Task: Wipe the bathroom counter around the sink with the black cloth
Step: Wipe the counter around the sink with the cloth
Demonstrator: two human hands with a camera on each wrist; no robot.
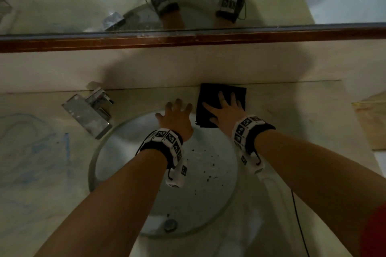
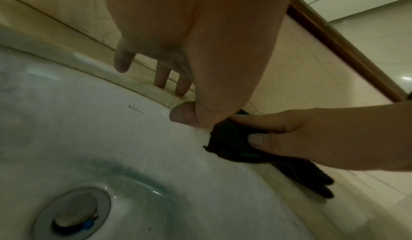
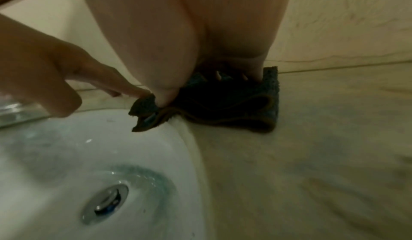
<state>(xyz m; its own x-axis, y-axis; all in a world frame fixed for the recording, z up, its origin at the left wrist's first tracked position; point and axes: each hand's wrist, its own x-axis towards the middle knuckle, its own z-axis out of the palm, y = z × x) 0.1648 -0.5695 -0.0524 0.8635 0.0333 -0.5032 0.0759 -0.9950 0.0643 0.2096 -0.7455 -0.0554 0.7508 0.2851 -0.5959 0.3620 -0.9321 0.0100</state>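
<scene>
The folded black cloth (image 1: 211,94) lies on the beige counter (image 1: 292,123), just behind and to the right of the round white sink (image 1: 129,152). My right hand (image 1: 224,108) presses flat on the cloth with its fingers spread. My left hand (image 1: 176,116) rests open on the sink's far rim, fingers spread, right beside the cloth's left edge. In the left wrist view the right thumb lies on the cloth (image 2: 229,138), whose corner hangs over the sink (image 2: 89,138). The right wrist view shows a left fingertip touching the cloth (image 3: 234,102) at its corner.
A chrome faucet (image 1: 89,112) stands at the sink's back left. Blue smears (image 1: 41,148) mark the counter on the left. A wood-framed mirror (image 1: 188,37) runs along the wall behind. A tan board (image 1: 373,123) lies at the far right. Dark specks dot the basin.
</scene>
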